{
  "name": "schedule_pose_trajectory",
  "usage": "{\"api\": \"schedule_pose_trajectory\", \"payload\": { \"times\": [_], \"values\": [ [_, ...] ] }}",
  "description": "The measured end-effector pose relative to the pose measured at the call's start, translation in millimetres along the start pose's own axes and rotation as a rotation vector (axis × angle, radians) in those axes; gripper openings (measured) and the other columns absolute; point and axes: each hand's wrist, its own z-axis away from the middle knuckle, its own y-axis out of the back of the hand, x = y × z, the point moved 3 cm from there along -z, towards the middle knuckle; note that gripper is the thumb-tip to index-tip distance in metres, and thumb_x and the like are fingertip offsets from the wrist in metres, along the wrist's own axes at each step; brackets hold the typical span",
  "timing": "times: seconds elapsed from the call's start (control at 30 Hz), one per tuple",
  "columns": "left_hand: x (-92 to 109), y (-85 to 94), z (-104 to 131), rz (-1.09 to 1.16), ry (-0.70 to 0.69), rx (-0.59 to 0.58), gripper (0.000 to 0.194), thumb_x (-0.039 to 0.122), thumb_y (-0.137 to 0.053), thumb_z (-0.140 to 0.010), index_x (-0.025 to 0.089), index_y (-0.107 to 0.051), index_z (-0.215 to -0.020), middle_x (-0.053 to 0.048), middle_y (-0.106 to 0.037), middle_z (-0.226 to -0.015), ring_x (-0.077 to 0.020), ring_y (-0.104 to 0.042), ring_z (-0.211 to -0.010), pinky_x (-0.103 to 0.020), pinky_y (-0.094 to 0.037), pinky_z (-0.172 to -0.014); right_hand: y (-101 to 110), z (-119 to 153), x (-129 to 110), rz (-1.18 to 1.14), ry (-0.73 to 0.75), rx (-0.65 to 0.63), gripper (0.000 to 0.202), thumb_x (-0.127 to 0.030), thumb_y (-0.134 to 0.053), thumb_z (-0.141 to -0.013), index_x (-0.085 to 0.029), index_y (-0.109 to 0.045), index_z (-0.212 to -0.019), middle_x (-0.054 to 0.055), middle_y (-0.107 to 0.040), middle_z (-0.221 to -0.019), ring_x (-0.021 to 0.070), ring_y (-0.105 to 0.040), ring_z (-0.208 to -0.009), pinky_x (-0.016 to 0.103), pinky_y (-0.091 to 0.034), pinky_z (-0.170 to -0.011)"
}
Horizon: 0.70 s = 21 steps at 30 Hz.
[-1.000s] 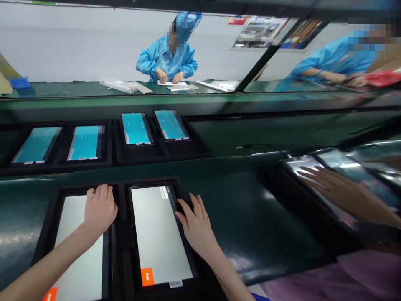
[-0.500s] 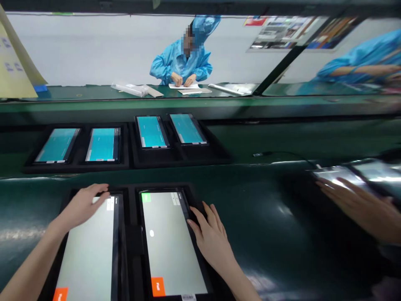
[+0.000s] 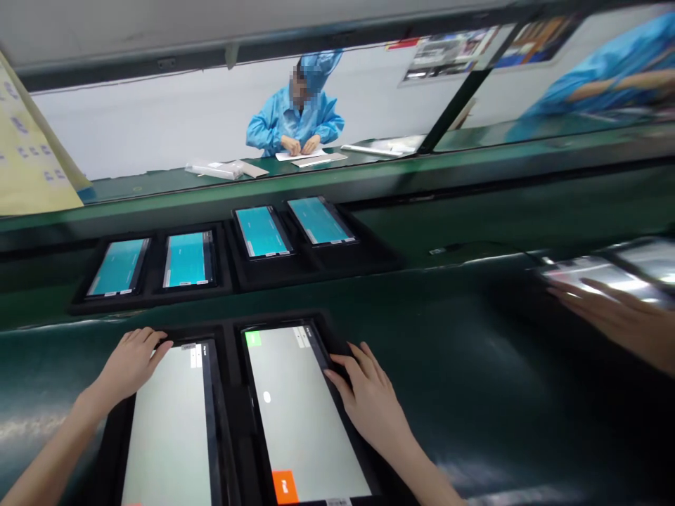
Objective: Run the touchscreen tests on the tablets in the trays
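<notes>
no legible text, screen labels (image 3: 302, 336) blurred (wall posters (image 3: 437, 54) too)

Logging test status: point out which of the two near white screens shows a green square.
The right white screen, beside the right hand, has a green square at its top-left corner; the left white screen shows none.

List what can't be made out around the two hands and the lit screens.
- Head view: left screen, lower end cut off by the bottom edge.
- Right screen, its small top text too tiny to read.
- Right hand covers the tray edge beneath it.
- Left hand: contact with the screen corner unclear.
- Co-worker's hand, blurred.
</notes>
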Motion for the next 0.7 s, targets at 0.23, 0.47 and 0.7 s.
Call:
{"api": "schedule_pose_trajectory", "payload": {
  "times": [0.23,0.47,0.7],
  "values": [
    [14.8,27.2,-7.8,0.032,-0.074,-0.118,0.053,0.047,-0.019,-0.097,0.021,-0.065,-0.092,-0.007,-0.065,-0.1,-0.0241,-0.058,-0.099,-0.04,-0.043,-0.091,1.6,-2.0,-8.3,0.093,0.014,0.026,0.048,-0.043,-0.024,-0.1,-0.015,-0.061,-0.109,0.02,-0.057,-0.126,0.0356,-0.047,-0.126,0.055,-0.046,-0.094],
    [33.2,0.8,-13.8,0.054,-0.023,-0.163,0.056,0.05,-0.021,-0.094,0.012,-0.061,-0.091,-0.018,-0.062,-0.097,-0.0311,-0.055,-0.096,-0.049,-0.04,-0.091,3.0,-2.1,-10.9,0.089,-0.001,0.008,0.045,-0.041,-0.027,-0.099,-0.015,-0.062,-0.108,0.018,-0.058,-0.125,0.0349,-0.049,-0.126,0.051,-0.049,-0.092],
    [23.1,65.4,-28.7,0.373,-0.08,-0.428,0.078,0.078,-0.019,-0.084,0.02,-0.069,-0.069,-0.006,-0.068,-0.076,-0.0206,-0.061,-0.068,-0.029,-0.049,-0.063,7.0,-7.7,-8.8,-0.045,-0.012,0.065,0.047,-0.047,-0.028,-0.098,-0.015,-0.061,-0.108,0.019,-0.058,-0.124,0.0371,-0.048,-0.126,0.056,-0.048,-0.093]
  ]
}}
